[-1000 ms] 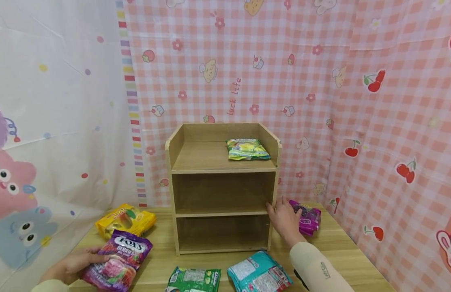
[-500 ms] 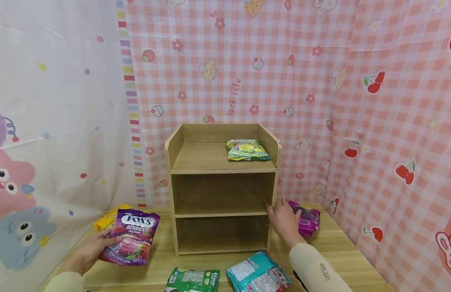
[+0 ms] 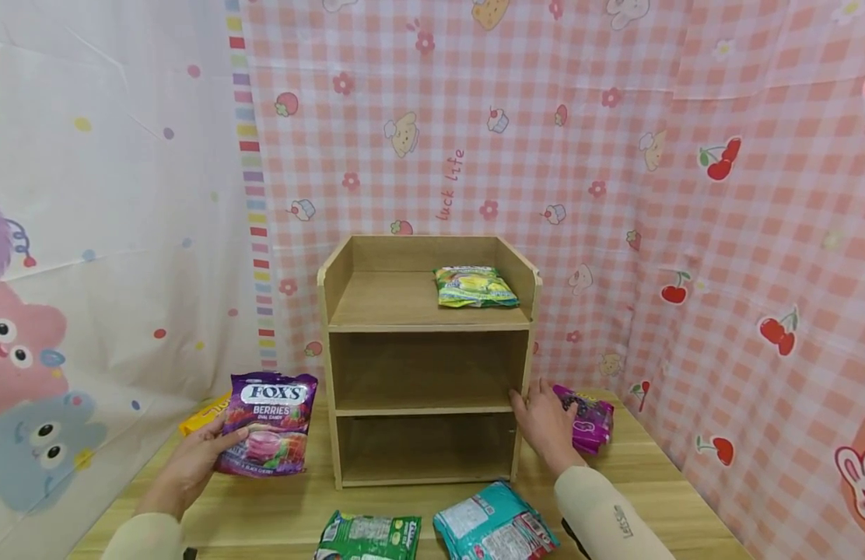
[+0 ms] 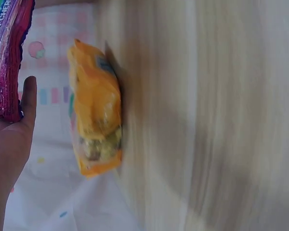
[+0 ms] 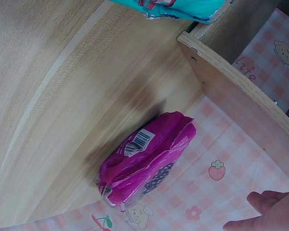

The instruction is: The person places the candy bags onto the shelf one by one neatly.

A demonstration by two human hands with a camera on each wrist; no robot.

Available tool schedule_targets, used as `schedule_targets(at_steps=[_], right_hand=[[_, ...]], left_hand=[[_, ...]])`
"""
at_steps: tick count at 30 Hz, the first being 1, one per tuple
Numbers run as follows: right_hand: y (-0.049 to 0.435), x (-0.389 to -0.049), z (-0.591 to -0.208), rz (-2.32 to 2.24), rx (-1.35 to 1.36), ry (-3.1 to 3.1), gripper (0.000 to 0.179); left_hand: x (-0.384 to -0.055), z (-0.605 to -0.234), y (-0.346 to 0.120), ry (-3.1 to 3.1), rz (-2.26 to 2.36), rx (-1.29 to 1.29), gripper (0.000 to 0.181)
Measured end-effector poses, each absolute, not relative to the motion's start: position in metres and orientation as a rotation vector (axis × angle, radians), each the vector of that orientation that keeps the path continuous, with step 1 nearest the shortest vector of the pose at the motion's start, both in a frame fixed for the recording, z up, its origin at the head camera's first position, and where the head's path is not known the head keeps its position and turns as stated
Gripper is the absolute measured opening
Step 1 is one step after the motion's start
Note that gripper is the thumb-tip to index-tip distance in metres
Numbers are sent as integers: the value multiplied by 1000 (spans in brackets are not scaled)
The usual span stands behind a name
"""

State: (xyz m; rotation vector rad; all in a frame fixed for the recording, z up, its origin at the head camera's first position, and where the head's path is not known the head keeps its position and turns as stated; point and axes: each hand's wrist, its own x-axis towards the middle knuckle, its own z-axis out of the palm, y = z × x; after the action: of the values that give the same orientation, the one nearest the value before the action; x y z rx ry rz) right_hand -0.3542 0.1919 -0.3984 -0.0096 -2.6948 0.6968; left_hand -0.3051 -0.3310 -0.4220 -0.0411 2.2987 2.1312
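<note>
In the head view my left hand [image 3: 194, 467] holds a purple Fox's Berries candy bag [image 3: 267, 428] by its left side, thumb in front. The bag is upright and raised above the table, its front facing me. Part of the same candy bag [image 4: 7, 62] shows at the edge of the left wrist view. My right hand [image 3: 544, 424] rests against the right side of a wooden shelf [image 3: 432, 410], fingers extended; one digit reaches its front edge. Right of that hand lies a magenta bag [image 5: 147, 161] with dark berries printed on it.
A green-yellow candy bag [image 3: 474, 287] lies on the shelf's top level. Before the shelf, a green bag [image 3: 369, 537] and a teal bag [image 3: 495, 525] lie on the wooden table [image 3: 649, 498]. A yellow bag [image 4: 96, 96] sits at the left, partly hidden in the head view.
My left hand has lifted the purple candy bag up and to the right, turning it more upright. It now covers much of the yellow bag. My right hand stays at the shelf's side.
</note>
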Motion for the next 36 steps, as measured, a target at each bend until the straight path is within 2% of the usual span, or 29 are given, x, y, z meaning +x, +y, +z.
schedule_targets(at_steps=[2,6,8,22,36], right_hand=[[192,-354,-399,702,-9,-2694,68],[191,-355,-399,696,-9,-2693,68],[191,-355,-399,696,-9,-2690,68],[190,-354,-398,699,-11,-2690,68],[191,-354,-398,703,-14,-2680,68]], left_hand=[[-305,-421,-326,2235,2230,-26,74],[-304,-418,-320,2100,2419,25,32],[-303,-416,-317,2074,2464,65,22],[-298,-397,-297,1832,2769,293,32],[-291,-371,-262,1735,2884,525,34]])
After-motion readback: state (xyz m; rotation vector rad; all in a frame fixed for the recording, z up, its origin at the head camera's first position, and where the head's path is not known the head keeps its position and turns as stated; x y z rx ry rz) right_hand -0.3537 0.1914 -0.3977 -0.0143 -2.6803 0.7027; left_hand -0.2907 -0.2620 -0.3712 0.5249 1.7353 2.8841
